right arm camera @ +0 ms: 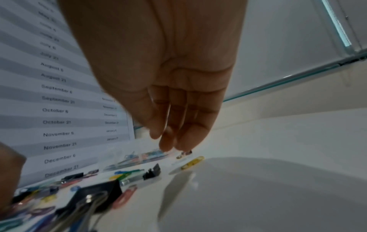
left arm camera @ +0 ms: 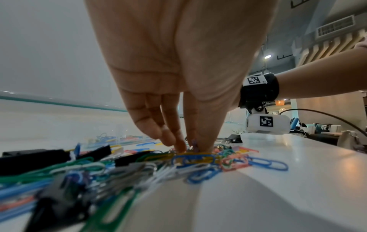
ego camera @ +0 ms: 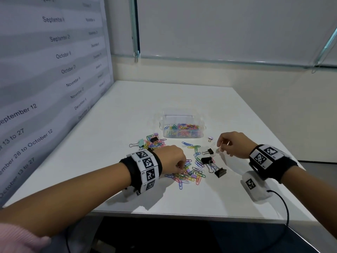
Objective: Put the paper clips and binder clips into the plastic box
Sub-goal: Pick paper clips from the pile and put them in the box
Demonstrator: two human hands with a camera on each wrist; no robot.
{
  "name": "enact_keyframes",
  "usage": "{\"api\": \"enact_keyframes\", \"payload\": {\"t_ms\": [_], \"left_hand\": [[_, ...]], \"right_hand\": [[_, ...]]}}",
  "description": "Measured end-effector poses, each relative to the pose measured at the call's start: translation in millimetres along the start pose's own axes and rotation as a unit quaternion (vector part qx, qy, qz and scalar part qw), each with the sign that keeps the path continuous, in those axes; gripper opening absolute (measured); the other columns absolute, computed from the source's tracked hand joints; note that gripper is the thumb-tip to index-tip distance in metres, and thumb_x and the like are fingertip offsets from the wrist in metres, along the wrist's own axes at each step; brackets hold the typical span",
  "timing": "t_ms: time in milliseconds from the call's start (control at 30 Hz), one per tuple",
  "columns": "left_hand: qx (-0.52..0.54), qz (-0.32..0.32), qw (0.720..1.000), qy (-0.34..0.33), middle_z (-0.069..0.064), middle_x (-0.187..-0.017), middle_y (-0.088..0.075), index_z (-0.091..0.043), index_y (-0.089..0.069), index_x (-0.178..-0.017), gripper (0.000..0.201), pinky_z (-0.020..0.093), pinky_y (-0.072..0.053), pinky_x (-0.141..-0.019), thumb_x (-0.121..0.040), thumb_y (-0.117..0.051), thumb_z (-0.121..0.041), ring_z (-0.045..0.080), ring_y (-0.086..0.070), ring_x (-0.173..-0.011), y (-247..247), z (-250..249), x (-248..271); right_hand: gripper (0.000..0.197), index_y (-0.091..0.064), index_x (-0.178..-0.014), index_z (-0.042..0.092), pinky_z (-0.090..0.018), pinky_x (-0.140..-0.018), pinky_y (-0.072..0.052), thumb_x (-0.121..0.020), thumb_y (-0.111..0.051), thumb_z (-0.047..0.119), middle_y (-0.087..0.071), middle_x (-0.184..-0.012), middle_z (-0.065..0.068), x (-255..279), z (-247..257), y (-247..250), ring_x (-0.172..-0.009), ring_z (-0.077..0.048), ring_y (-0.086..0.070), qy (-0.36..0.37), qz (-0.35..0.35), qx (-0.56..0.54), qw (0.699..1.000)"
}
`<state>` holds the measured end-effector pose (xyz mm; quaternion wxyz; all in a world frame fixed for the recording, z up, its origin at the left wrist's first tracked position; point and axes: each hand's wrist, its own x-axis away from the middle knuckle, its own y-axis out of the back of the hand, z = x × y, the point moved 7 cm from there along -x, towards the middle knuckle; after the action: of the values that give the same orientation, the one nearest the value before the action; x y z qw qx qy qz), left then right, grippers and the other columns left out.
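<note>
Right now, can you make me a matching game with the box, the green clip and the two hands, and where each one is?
Things:
1. plastic box
2. mint binder clip
3. left hand
4. right hand

Places:
A. fingertips pinching into the pile of paper clips
B. over the table, right of the black binder clips
C. far side of the mess, coloured clips already inside
D. lying on the table, nearer than the box and to its left

Pairs: 1-C, 2-D, 3-A, 4-B.
</note>
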<state>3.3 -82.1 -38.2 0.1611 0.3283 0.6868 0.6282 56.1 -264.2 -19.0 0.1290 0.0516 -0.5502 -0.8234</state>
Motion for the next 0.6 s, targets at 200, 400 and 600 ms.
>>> {"api": "enact_keyframes", "payload": {"t_ms": [200,400,600], "left_hand": [[0.084,-0.084,0.992,0.041,0.003,-0.104,-0.066,-0.012,-0.065,-0.102,0.017,0.022,-0.038,-0.074,-0.091,-0.057,-0.021,0.011,-0.051,-0.082,18,16,7],[0.137,-0.116,0.979,0.101,0.001,-0.094,-0.057,-0.014,-0.060,-0.109,0.019,0.023,-0.038,-0.073,-0.094,-0.048,-0.017,0.015,-0.049,-0.079,29,40,17],[0.080,-0.111,0.978,0.159,0.004,-0.101,-0.064,-0.014,-0.061,-0.105,0.017,0.028,-0.042,-0.078,-0.092,-0.050,-0.019,0.018,-0.055,-0.089,27,70,31]], "right_hand": [[0.029,-0.063,-0.088,0.027,-0.014,-0.062,-0.043,-0.067,-0.078,0.040,-0.061,-0.072,0.013,29,9,-26,-0.054,0.002,-0.054,0.004,0.121,0.031,0.992],[0.020,-0.062,-0.087,0.023,-0.017,-0.061,-0.045,-0.070,-0.072,0.020,-0.060,-0.076,0.014,29,1,-29,-0.062,-0.004,-0.056,-0.007,0.103,0.043,0.994],[0.011,-0.062,-0.083,0.024,-0.009,-0.061,-0.031,-0.076,-0.069,0.020,-0.056,-0.087,0.005,22,14,-17,-0.074,-0.009,-0.050,0.053,0.026,0.087,0.994]]}}
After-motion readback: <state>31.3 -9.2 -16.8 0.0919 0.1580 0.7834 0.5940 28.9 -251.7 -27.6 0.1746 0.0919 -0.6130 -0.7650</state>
